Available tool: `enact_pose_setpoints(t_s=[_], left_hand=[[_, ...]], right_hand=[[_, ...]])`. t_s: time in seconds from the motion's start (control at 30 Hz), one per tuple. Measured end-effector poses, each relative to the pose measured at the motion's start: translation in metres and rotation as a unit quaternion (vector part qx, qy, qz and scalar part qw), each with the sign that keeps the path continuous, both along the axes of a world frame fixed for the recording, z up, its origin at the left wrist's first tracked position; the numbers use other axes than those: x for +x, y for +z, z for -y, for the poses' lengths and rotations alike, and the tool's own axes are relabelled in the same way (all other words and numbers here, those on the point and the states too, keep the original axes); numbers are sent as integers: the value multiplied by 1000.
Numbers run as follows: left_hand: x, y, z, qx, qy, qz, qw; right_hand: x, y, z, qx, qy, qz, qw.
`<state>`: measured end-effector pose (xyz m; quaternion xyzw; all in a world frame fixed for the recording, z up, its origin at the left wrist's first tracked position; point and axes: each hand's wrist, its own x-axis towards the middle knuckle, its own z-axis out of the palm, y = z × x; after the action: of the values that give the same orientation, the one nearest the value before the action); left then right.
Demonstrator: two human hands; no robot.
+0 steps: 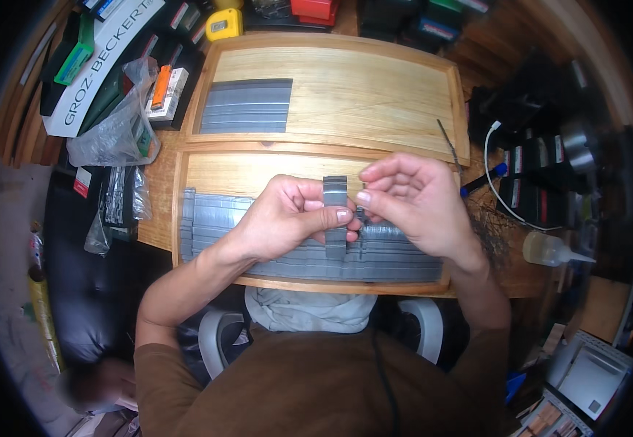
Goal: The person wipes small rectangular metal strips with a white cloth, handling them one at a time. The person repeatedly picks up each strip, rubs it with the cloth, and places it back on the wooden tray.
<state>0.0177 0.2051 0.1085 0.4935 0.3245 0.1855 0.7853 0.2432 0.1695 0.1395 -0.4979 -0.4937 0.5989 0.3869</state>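
My left hand (308, 216) grips a narrow upright bundle of thin grey metal pieces (335, 191), which look like knitting-machine needles. Its thumb presses across the front of the bundle. Just to the right is my right hand (412, 202), thumb and forefinger tips a little apart. A thin dark sliver (364, 187) shows between those tips; whether they pinch it I cannot tell. Beneath both hands, a shallow wooden tray (178, 164) holds a long row of the same metal pieces (294, 269). Behind it, a second wooden tray (338, 41) carries a shorter block of them (246, 106).
One loose dark strip (447, 139) crosses the far tray's right side. A blue-ended tool (483, 180), white cable (488, 158) and nozzle bottle (546, 248) lie right. Left are an orange lighter (161, 87) and plastic bag (114, 142). A yellow tape measure (224, 24) stands behind.
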Motion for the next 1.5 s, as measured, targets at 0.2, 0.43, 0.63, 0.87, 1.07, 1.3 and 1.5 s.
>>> enact_pose_setpoints(t_s=[0.2,0.43,0.63,0.87,1.07,1.3,1.5], left_hand=[[-2,-2,1,1,15,10,1000],[0,-10,8,292,94,-41,951],[3,-12,-8,368,138,-47,918],[-3,-20,-22,284,91,-52,953],[2,-7,-19,113,46,88,989],[2,7,-14,-10,15,-18,1000],[5,1,-8,26,4,-66,997]], right_hand=[[-12,-13,-4,-27,-11,-50,998],[-24,-17,-1,163,-32,9,986],[-25,-23,-20,278,-11,76,957],[-29,-41,-28,247,-24,26,968],[-24,-37,-23,126,-1,-123,984],[-21,-31,-19,8,26,-135,990],[-25,-30,-15,-24,-7,-107,994]])
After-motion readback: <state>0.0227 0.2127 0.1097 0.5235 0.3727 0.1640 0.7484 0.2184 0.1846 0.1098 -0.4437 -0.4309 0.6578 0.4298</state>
